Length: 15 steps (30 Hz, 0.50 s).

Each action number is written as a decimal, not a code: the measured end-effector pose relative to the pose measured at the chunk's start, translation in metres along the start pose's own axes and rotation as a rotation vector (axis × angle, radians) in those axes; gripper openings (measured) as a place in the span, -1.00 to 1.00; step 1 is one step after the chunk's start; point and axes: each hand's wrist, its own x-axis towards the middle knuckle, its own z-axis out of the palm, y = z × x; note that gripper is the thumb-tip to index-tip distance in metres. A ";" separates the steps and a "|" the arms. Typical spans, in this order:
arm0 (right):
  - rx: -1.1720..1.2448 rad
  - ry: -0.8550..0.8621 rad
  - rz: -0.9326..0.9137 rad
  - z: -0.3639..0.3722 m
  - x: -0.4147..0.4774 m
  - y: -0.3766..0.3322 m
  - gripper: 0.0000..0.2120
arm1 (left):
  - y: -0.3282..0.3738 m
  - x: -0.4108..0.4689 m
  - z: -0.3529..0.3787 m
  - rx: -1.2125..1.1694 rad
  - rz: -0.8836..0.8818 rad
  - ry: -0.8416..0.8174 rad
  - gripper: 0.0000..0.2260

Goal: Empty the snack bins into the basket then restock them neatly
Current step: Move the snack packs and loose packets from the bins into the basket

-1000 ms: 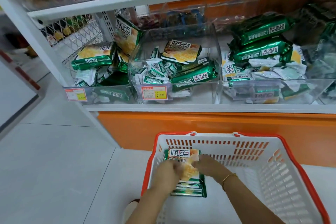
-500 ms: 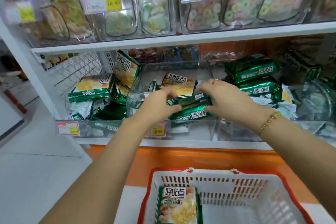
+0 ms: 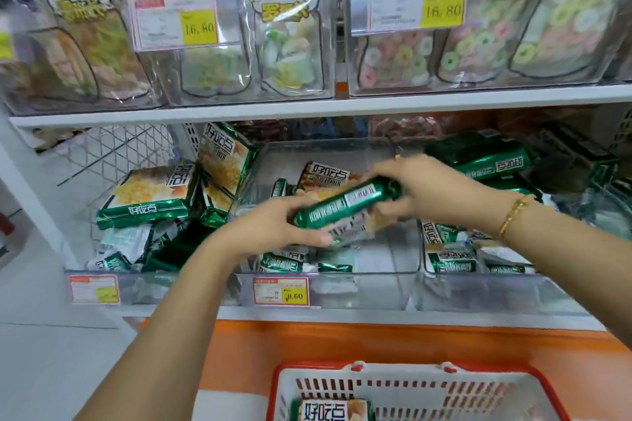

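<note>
Both hands are up at the lower shelf (image 3: 342, 315). Our left hand (image 3: 273, 227) grips the lower left end of a green snack packet (image 3: 345, 205), thumb on top and fingers curled under. Our right hand (image 3: 427, 188) clamps the upper right end, so the packet lies tilted between the two. A second, paler packet looks pressed under it. We cannot tell how many are in the bundle. There is a gold bracelet (image 3: 511, 215) on the right wrist.

The bundle is held over the middle bin (image 3: 386, 287), which is clear plastic with a price tag (image 3: 280, 290) reading 8.60 on its front. In that bin we see one packet leaning at the back (image 3: 326, 178) and a few small green packs (image 3: 284, 263) low at the front.

The left bin (image 3: 154, 285) holds a jumble of packets, with one big packet face up (image 3: 150, 195) and another standing behind it (image 3: 225, 157). The right bin (image 3: 496, 294) has green packets piled high (image 3: 485, 157).

The basket (image 3: 342, 367) has a red rim and white walls and sits on the floor below the shelf. It is cut off by the frame edge, with one packet (image 3: 333, 410) inside at the left.

On the upper shelf (image 3: 342, 106) are clear bags of sweets (image 3: 396, 58) and yellow tags (image 3: 443, 8) reading 16.80.
</note>
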 end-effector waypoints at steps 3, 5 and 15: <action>0.454 0.131 0.154 -0.009 0.015 -0.002 -0.87 | -0.009 0.001 -0.010 -0.500 0.049 0.104 -0.54; 0.714 0.163 0.312 -0.002 0.028 -0.007 -0.82 | -0.015 0.001 -0.013 -0.867 0.020 0.074 -0.57; 1.197 0.218 0.800 0.057 0.097 -0.005 -0.72 | -0.006 -0.010 -0.045 -0.615 -0.164 0.327 -0.69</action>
